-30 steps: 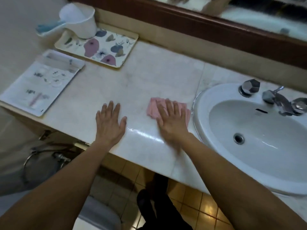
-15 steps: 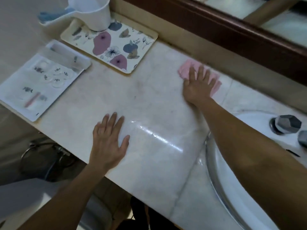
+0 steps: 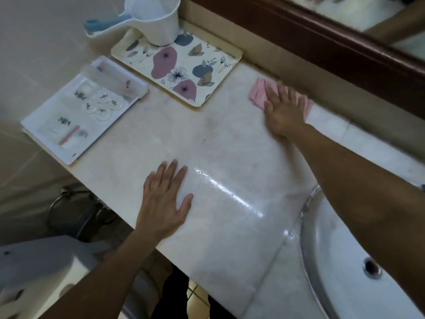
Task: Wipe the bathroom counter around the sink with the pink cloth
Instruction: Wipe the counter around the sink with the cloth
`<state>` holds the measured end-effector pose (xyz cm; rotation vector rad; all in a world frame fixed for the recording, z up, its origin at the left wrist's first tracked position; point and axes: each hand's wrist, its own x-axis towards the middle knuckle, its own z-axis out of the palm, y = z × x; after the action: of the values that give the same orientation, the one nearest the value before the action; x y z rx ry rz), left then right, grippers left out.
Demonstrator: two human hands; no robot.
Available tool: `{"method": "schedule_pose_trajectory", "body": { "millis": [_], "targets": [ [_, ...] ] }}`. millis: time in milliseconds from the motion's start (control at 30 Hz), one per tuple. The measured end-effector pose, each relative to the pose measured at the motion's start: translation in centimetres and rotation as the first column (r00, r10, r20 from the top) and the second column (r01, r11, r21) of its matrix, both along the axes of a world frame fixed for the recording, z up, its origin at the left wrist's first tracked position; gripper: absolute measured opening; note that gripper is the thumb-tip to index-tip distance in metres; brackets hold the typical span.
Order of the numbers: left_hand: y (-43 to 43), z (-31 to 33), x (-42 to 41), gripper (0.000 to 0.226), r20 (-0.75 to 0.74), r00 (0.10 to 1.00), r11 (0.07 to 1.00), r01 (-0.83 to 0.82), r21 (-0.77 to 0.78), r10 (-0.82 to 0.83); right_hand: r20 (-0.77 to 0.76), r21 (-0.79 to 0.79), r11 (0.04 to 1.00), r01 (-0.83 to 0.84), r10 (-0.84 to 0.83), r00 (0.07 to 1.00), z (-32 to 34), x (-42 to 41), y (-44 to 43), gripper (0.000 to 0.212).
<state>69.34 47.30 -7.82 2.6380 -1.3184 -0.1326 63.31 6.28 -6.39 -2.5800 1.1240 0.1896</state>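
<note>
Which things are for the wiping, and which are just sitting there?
For the wiping: pink cloth under the right hand; counter; sink; left hand flat on the counter.

Just sitting there: floral tray; white scoop on it; white toiletry packet.

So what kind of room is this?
Most likely a bathroom: a white oval sink is set into the pale marble counter, a dark-framed wall mirror hangs above, and a white plastic water scoop stands nearby.
</note>
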Motion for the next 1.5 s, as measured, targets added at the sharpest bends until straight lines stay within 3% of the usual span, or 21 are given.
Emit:
{"method": "schedule_pose_trajectory", "body": {
  "millis": [100,167,333,400,500,700,800,867,1000,1200,1367,1500],
  "targets": [
    [0.1,0.1,0.1,0.068,-0.006,1.0,1.0,0.002,-0.008,-0.002,0.008,0.007,1.0,-0.01,0.01,1.0,0.2,4.0,2.8,0.061],
    [0.1,0.1,0.1,0.068,-0.01,1.0,1.0,0.001,-0.007,-0.001,0.005,-0.014,0.994,-0.113,0.113,0.994,0.2,4.0,6.7,0.061],
    [0.2,0.0,0.1,0.068,0.002,1.0,1.0,0.015,-0.018,-0.015,0.079,0.004,0.92,-0.392,0.391,0.917,-0.1,-5.3,13.6,0.058],
    [0.3,-0.1,0.1,0.068,-0.006,1.0,0.999,0.022,-0.03,-0.022,0.076,0.005,0.963,-0.27,0.268,0.96,0.0,-9.2,10.5,0.058],
    [0.1,0.0,0.0,0.069,-0.004,1.0,0.998,0.019,-0.058,-0.02,-0.007,0.005,0.997,0.082,-0.082,0.997,0.8,-14.7,3.4,0.058],
    [0.1,0.0,0.0,0.069,0.018,0.999,0.997,0.035,-0.066,-0.034,-0.111,-0.025,0.859,0.512,-0.511,0.852,0.9,-22.6,-4.4,0.063],
    [0.1,-0.1,0.0,0.068,0.014,1.0,0.998,0.016,-0.053,-0.016,-0.162,-0.116,0.839,0.532,-0.545,0.823,-0.7,-21.7,-3.0,0.079],
    [0.3,-0.1,0.0,0.067,0.005,1.0,0.999,0.019,-0.044,-0.019,-0.136,-0.131,0.885,0.446,-0.462,0.876,-0.8,-18.2,1.6,0.072],
    [0.4,0.3,0.3,0.065,-0.054,0.998,0.999,0.03,-0.033,-0.032,0.015,-0.075,0.997,0.033,-0.032,0.999,-0.7,-11.2,15.5,0.067],
    [1.5,2.4,2.9,0.057,-0.431,0.898,0.959,-0.197,-0.202,0.094,0.127,0.01,0.915,-0.403,0.399,0.908,0.6,-11.4,35.1,0.063],
    [7.8,2.2,9.5,0.055,-0.199,0.954,0.952,-0.258,-0.166,0.224,0.097,0.097,0.836,-0.54,0.532,0.841,0.6,-6.1,37.8,0.063],
    [9.9,1.0,12.4,0.062,-0.118,0.984,0.991,-0.133,0.014,0.134,0.066,0.088,0.912,-0.401,0.396,0.916,0.0,2.6,32.7,0.062]
  ]
}}
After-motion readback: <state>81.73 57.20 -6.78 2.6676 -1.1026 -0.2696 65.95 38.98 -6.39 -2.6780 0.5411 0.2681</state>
